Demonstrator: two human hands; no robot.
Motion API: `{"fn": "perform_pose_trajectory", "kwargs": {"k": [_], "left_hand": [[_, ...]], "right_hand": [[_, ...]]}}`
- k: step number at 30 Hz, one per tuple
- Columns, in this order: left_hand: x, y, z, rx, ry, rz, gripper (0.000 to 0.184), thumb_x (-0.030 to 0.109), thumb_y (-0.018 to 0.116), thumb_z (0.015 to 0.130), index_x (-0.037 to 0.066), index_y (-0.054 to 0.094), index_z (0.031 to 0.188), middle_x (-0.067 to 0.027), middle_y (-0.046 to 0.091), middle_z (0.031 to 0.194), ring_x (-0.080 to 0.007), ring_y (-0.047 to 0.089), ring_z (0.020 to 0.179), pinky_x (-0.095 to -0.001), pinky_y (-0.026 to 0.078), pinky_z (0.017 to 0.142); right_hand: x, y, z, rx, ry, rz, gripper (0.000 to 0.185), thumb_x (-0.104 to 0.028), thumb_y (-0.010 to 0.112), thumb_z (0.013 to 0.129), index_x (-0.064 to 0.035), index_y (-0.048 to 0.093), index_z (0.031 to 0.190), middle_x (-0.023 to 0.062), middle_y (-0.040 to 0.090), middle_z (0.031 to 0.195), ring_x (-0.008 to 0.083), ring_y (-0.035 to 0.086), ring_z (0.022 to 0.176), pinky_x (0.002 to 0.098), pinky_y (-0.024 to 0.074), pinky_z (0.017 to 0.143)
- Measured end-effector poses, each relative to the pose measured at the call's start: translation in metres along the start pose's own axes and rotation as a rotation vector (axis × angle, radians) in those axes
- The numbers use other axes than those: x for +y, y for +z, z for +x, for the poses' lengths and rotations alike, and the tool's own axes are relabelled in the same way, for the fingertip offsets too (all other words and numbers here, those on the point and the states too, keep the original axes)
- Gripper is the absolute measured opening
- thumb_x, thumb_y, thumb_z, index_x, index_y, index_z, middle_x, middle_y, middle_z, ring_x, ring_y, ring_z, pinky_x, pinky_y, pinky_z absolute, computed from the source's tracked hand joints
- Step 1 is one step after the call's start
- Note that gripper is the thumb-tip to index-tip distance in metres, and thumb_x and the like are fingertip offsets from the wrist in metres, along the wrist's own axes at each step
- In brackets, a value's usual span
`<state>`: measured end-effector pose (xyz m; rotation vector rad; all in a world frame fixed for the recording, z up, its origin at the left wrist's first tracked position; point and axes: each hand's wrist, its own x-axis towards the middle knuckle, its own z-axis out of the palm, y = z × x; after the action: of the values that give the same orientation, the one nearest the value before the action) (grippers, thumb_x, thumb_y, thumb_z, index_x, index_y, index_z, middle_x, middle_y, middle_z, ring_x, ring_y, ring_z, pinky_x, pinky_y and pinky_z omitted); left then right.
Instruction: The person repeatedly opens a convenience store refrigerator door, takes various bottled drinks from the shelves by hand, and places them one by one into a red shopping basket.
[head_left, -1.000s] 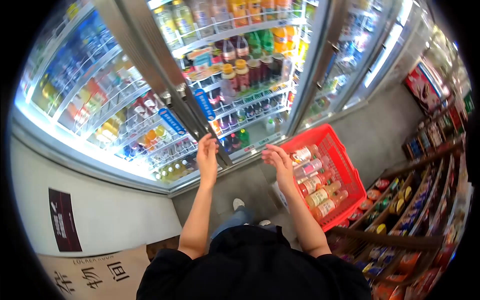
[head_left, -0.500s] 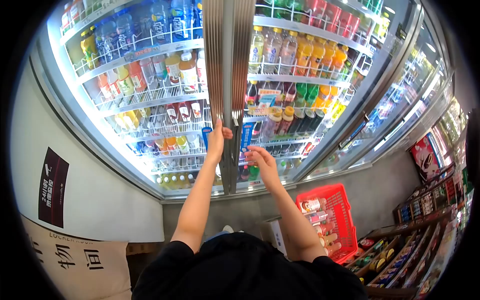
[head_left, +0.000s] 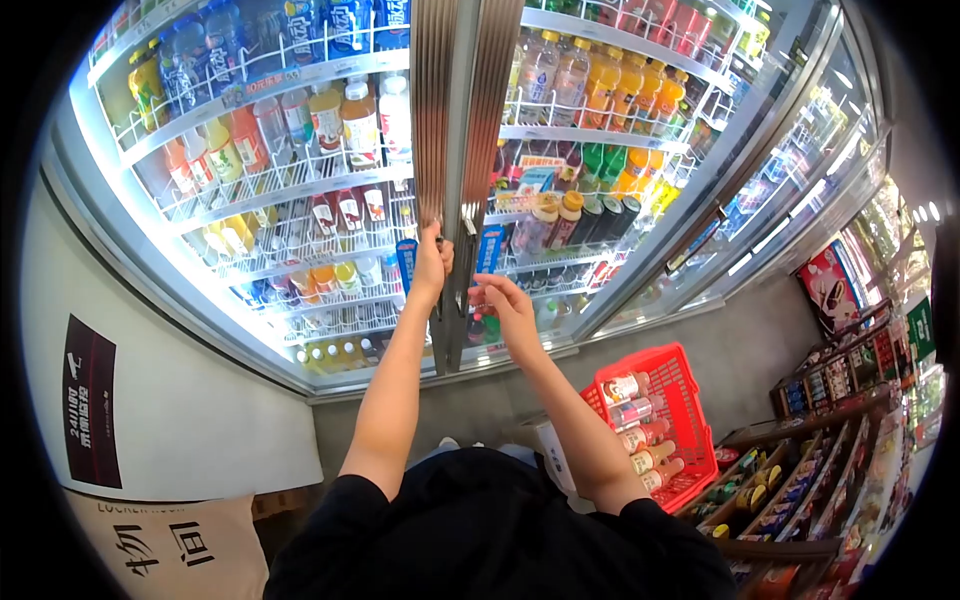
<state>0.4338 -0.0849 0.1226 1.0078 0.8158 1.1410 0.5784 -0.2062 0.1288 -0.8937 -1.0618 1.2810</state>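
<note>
My left hand is closed round the handle of the left glass cooler door, beside a blue tag. Near the right door's handle, my right hand has bent fingers and appears to hold nothing. Another blue tag hangs just above it. Behind both closed doors are shelves of bottled drinks, with orange bottles on the right and blue bottles on the left.
A red basket with several bottles stands on the floor at my right, next to a cardboard box. Snack shelves fill the right side. A white panel is at the left.
The view has swung round to face the doors more squarely. My left hand has moved to the left door handle and closed on it. My right hand has come near the right handle.
</note>
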Motion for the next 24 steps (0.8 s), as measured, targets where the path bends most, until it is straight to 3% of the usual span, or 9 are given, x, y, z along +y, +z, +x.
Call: {"fn": "perform_pose_trajectory", "kwargs": {"k": [2, 4, 11, 22, 24], "left_hand": [[-0.004, 0.002, 0.002, 0.060, 0.013, 0.021, 0.062, 0.061, 0.027, 0.095, 0.018, 0.022, 0.049, 0.0053, 0.020, 0.044, -0.0105, 0.019, 0.040, -0.0283, 0.016, 0.044], [-0.003, 0.008, 0.000, 0.133, 0.092, 0.068, 0.061, 0.058, 0.027, 0.095, 0.019, 0.022, 0.049, 0.0051, 0.020, 0.044, -0.0106, 0.019, 0.039, -0.0286, 0.015, 0.043], [0.000, 0.014, -0.021, 0.150, 0.034, 0.027, 0.056, 0.050, 0.031, 0.097, 0.019, 0.024, 0.050, 0.0063, 0.021, 0.045, -0.0090, 0.020, 0.039, -0.0283, 0.014, 0.041], [-0.012, 0.037, -0.170, 0.252, 0.072, -0.017, 0.052, 0.045, 0.031, 0.097, 0.019, 0.021, 0.053, 0.0055, 0.019, 0.047, -0.0095, 0.018, 0.042, -0.0278, 0.016, 0.044], [-0.011, 0.034, -0.200, 0.255, 0.055, 0.003, 0.052, 0.045, 0.031, 0.097, 0.018, 0.023, 0.053, 0.0048, 0.021, 0.048, -0.0097, 0.022, 0.043, -0.0277, 0.021, 0.046]], "right_hand": [[-0.001, -0.001, -0.009, 0.007, -0.019, 0.019, 0.027, -0.015, 0.050, 0.101, -0.0028, 0.061, 0.121, 0.0058, 0.068, 0.102, 0.0108, 0.062, 0.088, 0.0247, 0.0496, 0.077], [-0.004, -0.002, -0.022, 0.017, -0.015, 0.020, 0.027, -0.015, 0.048, 0.101, -0.0022, 0.061, 0.121, 0.0058, 0.068, 0.101, 0.0107, 0.061, 0.087, 0.0243, 0.0493, 0.078], [-0.010, -0.013, -0.061, 0.004, -0.072, -0.020, 0.027, -0.017, 0.050, 0.101, -0.0036, 0.061, 0.121, 0.0060, 0.068, 0.101, 0.0110, 0.062, 0.089, 0.0246, 0.0478, 0.078], [-0.028, -0.022, -0.114, -0.053, -0.062, -0.015, 0.025, -0.016, 0.049, 0.101, -0.0031, 0.062, 0.118, 0.0059, 0.068, 0.100, 0.0115, 0.062, 0.088, 0.0244, 0.0485, 0.076], [-0.031, -0.019, -0.129, -0.077, -0.049, -0.037, 0.028, -0.014, 0.047, 0.100, -0.0011, 0.060, 0.121, 0.0080, 0.068, 0.102, 0.0119, 0.062, 0.089, 0.0246, 0.0492, 0.079]]}}
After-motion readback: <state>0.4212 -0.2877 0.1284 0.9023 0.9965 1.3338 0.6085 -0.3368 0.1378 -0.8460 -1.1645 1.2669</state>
